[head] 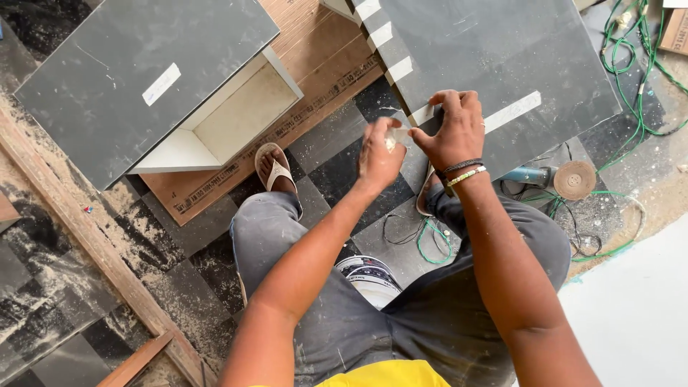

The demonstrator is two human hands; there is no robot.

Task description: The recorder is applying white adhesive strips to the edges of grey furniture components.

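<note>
My left hand pinches a small pale piece of tape at the near corner of a dark grey laminated panel. My right hand rests on that same corner, fingers curled over the panel edge beside the left hand. The panel's left edge carries several white tape strips, and one longer strip lies on its face. I sit with my knees apart, in grey trousers and sandals.
A grey-topped white cabinet box stands at the left on cardboard sheets. An angle grinder and green cable lie at the right. A wooden batten and sawdust cover the tiled floor. A white bucket sits under me.
</note>
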